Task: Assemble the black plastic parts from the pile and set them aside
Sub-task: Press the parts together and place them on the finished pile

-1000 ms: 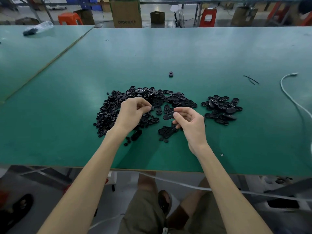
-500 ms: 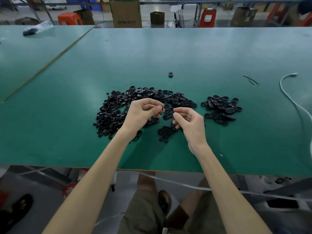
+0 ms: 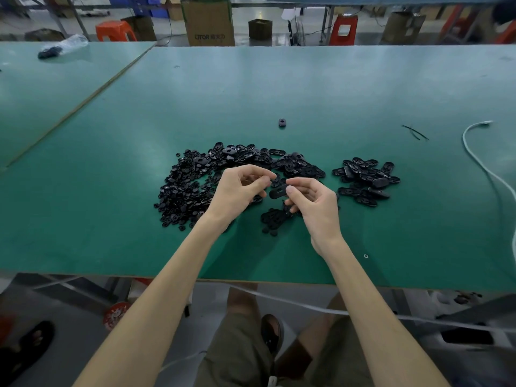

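Note:
A big pile of black plastic parts (image 3: pixel 192 185) lies on the green table (image 3: pixel 279 88), small round pieces at its left, oval pieces along its far side. My right hand (image 3: pixel 312 199) pinches a black oval part (image 3: pixel 278 193) above the pile. My left hand (image 3: pixel 240 188) has its fingers curled just left of that oval part; its fingertips meet the part's left end, and a small piece in them is too hidden to make out. A smaller heap of oval parts (image 3: pixel 365 180) sits to the right. A few parts (image 3: pixel 275 219) lie under my hands.
One lone black part (image 3: pixel 282 122) lies farther back on the table. A white cable (image 3: pixel 480 163) curves along the right side, with thin black strips (image 3: pixel 414 132) near it. A plastic bag (image 3: pixel 62 46) lies far left on the adjoining table. Boxes and stools stand beyond.
My left hand came up from the left part of the pile and moved right to meet the oval part. My right hand stayed in place holding it.

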